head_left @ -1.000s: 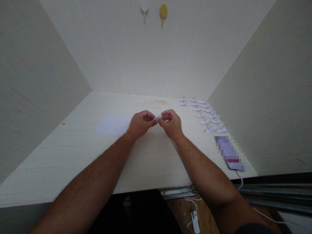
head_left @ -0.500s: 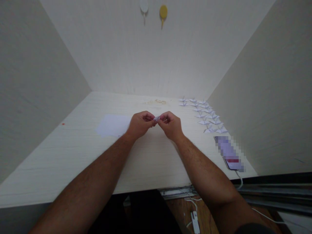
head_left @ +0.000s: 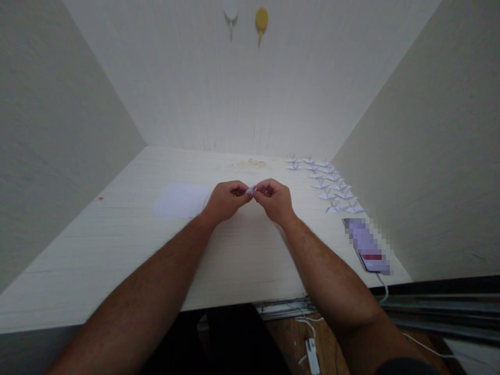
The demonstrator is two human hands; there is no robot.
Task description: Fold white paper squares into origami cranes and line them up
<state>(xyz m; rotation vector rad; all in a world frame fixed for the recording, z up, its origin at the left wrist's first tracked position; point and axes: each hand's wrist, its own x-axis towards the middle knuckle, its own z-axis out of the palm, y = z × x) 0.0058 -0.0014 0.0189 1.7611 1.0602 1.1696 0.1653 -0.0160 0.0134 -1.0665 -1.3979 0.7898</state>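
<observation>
My left hand (head_left: 225,200) and my right hand (head_left: 274,199) meet above the middle of the pale wooden table (head_left: 117,245). Both pinch a small folded piece of white paper (head_left: 251,190) between their fingertips, and most of it is hidden by the fingers. A flat sheet of white paper (head_left: 182,200) lies on the table just left of my left hand. Several finished folded paper cranes (head_left: 331,185) stand in rows on the right, beyond my right hand.
A phone (head_left: 367,245) with a white cable lies at the table's right front corner. Walls close in the table on the left, back and right. Two hooks, one white (head_left: 230,11) and one yellow (head_left: 261,20), hang on the back wall. A faint stain (head_left: 250,163) marks the far tabletop.
Both hands have stayed in place above the table; only the fingers have shifted slightly on the small folded paper.
</observation>
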